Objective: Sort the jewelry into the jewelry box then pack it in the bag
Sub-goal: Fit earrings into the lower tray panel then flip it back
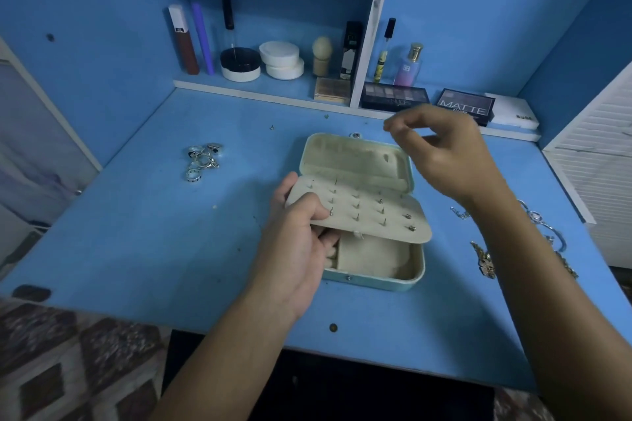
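Observation:
A pale blue jewelry box (407,278) lies open in the middle of the blue desk. Its cream earring flap (372,212) carries several studs. My left hand (301,232) grips the flap's left edge, thumb on top and fingers under it. My right hand (441,150) hovers above the box's lid (355,155), fingertips pinched together; whether they hold anything is too small to tell. A cluster of silver rings (203,159) lies on the desk to the left. Chains and necklaces (547,236) lie at the right, partly hidden by my right forearm. A single stud (272,127) lies behind the rings.
Cosmetics stand on the shelf behind: tubes (184,41), jars (240,65), a perfume bottle (408,67). Eyeshadow palettes (465,106) and a white box (513,113) line the desk's back right. A white slatted panel (598,161) borders the right side. No bag is in view.

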`<action>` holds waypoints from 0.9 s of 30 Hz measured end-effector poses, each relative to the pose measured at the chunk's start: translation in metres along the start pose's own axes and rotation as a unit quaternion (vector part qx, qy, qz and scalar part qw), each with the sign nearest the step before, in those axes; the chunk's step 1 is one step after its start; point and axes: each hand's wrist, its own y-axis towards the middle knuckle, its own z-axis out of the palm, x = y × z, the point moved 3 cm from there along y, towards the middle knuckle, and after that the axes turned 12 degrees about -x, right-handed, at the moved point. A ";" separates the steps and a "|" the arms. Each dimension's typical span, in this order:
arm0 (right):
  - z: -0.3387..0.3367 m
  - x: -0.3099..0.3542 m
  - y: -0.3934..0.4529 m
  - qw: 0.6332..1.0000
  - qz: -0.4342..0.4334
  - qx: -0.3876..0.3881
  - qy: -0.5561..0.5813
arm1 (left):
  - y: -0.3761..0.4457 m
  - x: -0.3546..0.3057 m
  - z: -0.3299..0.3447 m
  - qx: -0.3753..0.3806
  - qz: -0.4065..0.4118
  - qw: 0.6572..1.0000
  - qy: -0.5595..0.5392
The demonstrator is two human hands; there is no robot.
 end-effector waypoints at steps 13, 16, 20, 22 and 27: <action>0.073 -0.032 0.082 0.975 -0.072 0.090 -0.189 | 0.000 0.001 -0.001 -0.006 -0.005 1.000 -0.009; 0.088 -0.037 0.092 0.965 -0.082 0.115 -0.222 | 0.000 0.001 -0.001 -0.005 -0.008 1.000 -0.019; 0.105 -0.042 0.098 0.950 -0.093 0.133 -0.268 | 0.000 0.001 -0.002 -0.007 -0.010 1.000 -0.020; 0.111 -0.040 0.102 0.939 -0.106 0.138 -0.297 | 0.000 0.001 -0.002 -0.005 -0.011 1.000 -0.020; 0.120 -0.031 0.113 0.879 -0.163 0.188 -0.408 | 0.000 0.000 -0.002 0.001 -0.008 1.000 -0.016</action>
